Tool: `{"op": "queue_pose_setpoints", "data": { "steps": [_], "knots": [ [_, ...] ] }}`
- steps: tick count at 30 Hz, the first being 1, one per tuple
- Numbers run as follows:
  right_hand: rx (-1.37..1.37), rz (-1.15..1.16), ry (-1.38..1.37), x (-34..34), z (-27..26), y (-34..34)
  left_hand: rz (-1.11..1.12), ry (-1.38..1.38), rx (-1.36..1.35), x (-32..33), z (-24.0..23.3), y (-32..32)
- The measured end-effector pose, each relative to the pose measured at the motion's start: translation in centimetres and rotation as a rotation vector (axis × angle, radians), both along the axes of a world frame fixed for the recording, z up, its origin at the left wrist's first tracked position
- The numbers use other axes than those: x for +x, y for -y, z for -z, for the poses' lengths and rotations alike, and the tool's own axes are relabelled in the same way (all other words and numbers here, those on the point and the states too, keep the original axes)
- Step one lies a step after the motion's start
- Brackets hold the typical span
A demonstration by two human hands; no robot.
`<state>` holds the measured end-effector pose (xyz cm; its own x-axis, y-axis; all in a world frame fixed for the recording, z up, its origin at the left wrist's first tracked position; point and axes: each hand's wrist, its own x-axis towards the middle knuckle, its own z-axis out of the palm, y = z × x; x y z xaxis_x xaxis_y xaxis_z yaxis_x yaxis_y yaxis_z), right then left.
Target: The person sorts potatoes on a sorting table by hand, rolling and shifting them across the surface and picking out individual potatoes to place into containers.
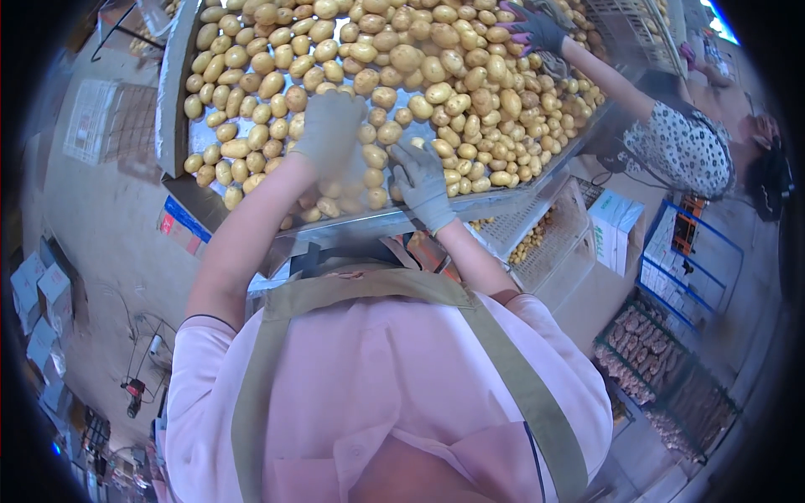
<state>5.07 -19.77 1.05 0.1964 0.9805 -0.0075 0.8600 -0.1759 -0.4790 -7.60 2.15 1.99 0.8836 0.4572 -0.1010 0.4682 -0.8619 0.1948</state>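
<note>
Before me is a metal sorting table [172,119] with a raised rim, spread with many yellow potatoes [509,104]. They lie densely on the right and more loosely on the left, where bare metal shows between them. My left hand [333,129], in a grey glove, reaches over the potatoes left of the middle; its fingers point away from me and their tips are partly hidden, so a hold cannot be made out. My right hand [420,179], in a similar glove, rests near the table's front edge with fingers spread, touching or beside a few potatoes.
Across the table's right corner, a co-worker's gloved hand [534,30] reaches onto the potatoes. Plastic crates [560,251] with small potatoes stand below the right edge, beside a white carton [613,223] and a blue metal cart [710,236]. A white crate [104,122] sits on the left floor.
</note>
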Motion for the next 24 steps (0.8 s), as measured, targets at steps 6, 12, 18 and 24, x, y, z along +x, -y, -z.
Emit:
{"op": "queue_pose_setpoints", "data": {
  "steps": [6, 12, 18, 24],
  "knots": [
    [0.179, 0.616, 0.132, 6.5, -3.9, 0.6, -0.002, -0.112, -0.087, 2.5, -0.7, 0.6],
    [0.25, 0.383, 0.382, 3.0, 0.1, -5.1, -0.176, 0.109, -0.256, 1.5, 0.8, 1.0],
    [0.289, 0.014, 0.259, -5.4, 0.5, -4.8, -0.427, 0.544, -0.502, -4.9, 2.5, 3.4],
    [0.053, 0.595, -0.038, 7.1, -4.2, 4.9, -0.405, 0.518, -0.369, -11.3, 2.3, 7.4]
  ]
}}
